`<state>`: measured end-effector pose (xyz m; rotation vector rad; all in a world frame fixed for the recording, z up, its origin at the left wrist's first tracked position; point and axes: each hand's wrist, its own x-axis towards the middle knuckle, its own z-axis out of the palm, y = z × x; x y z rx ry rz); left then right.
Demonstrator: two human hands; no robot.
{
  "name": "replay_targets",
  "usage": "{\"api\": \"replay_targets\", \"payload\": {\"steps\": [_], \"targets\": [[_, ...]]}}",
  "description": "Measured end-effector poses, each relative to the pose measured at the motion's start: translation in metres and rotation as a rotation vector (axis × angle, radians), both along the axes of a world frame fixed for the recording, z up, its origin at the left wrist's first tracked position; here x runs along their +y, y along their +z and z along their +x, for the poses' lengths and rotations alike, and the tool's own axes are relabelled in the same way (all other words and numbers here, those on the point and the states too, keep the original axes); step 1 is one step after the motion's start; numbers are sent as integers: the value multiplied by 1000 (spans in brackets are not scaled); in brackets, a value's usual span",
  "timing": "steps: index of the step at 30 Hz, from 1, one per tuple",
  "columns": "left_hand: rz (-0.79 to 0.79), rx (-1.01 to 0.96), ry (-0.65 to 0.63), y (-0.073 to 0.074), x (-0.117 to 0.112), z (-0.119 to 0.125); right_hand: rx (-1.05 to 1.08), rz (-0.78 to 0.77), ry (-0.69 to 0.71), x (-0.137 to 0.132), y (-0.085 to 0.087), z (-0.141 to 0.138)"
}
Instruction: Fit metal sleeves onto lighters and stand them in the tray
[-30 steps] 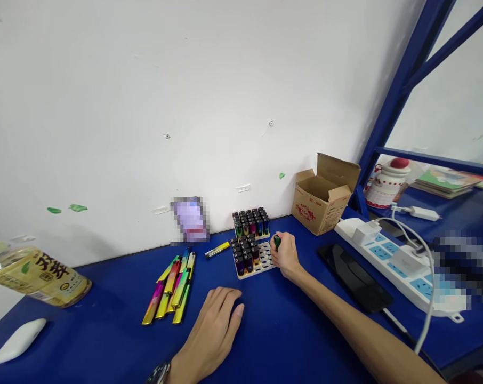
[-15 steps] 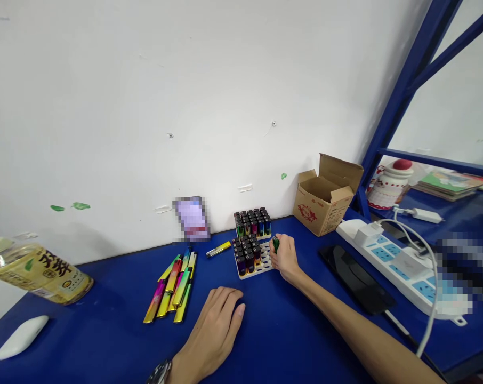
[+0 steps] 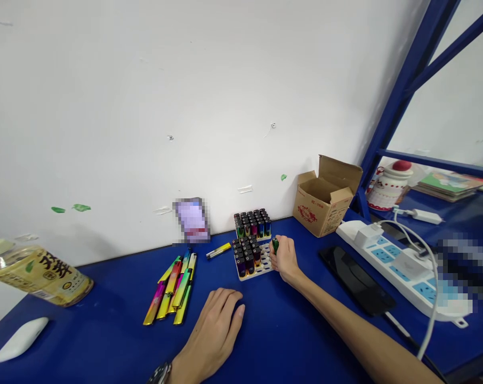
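My right hand [image 3: 284, 257] is closed around a lighter [image 3: 275, 244], its green end showing at the fingers, over the right side of a white holed tray [image 3: 260, 273]. Dark-topped lighters [image 3: 245, 256] stand upright in the left part of that tray. Behind it, a second rack is packed with standing lighters [image 3: 252, 223] in shiny colours. On the blue tabletop my left hand [image 3: 215, 325] rests palm down, fingers stretched out, holding nothing. Left of it lies a pile of colourful lighters [image 3: 175, 288]. A single yellow lighter [image 3: 218, 250] lies between the pile and the tray.
An opened cardboard box [image 3: 325, 200] stands against the wall. A black phone [image 3: 357, 280] and a white power strip [image 3: 401, 266] with cables lie at right. At left are a drink bottle [image 3: 45, 274] and a white mouse [image 3: 21, 340]. A blurred phone-like screen [image 3: 192, 220] leans on the wall.
Almost nothing differs. My right hand keeps the green lighter over the tray, and my left hand stays flat on the table.
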<state>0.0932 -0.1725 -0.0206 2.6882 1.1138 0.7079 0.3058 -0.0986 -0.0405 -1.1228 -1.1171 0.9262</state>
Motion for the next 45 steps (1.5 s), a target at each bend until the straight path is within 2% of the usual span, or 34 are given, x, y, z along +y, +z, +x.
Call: {"api": "replay_targets", "payload": {"steps": [3, 5, 7, 9, 11, 13, 16, 20, 22, 28, 32, 38, 41, 45], "targets": [[121, 1, 44, -2, 2, 0, 53, -59, 3, -5, 9, -1], [257, 18, 129, -3, 7, -2, 55, -38, 37, -8, 14, 0], [407, 85, 265, -3, 13, -6, -19, 50, 72, -10, 19, 3], [518, 203, 428, -2, 20, -12, -197, 185, 63, -11, 23, 7], [571, 322, 561, -1, 24, -17, -406, 336, 1, -11, 26, 12], [576, 395, 616, -2, 26, -20, -543, 452, -48, -11, 27, 15], [566, 389, 559, -10, 25, -20, -559, 498, -47, -11, 25, 18], [501, 276, 305, -21, 21, -16, -578, 533, 17, -13, 20, 19], [441, 240, 243, -23, 20, -15, -628, 576, 35, -14, 19, 19], [327, 154, 267, -20, 20, -13, -833, 688, 35, -14, 22, 22], [302, 160, 264, -19, 19, -13, -925, 748, -15, -12, 23, 26], [286, 181, 269, -21, 20, -15, -975, 690, 5, -12, 22, 28], [270, 129, 258, -21, 21, -16, -1004, 661, 33, -16, 23, 24], [262, -46, 281, -13, 20, -13, -917, 589, -117, -23, 32, 19]]}}
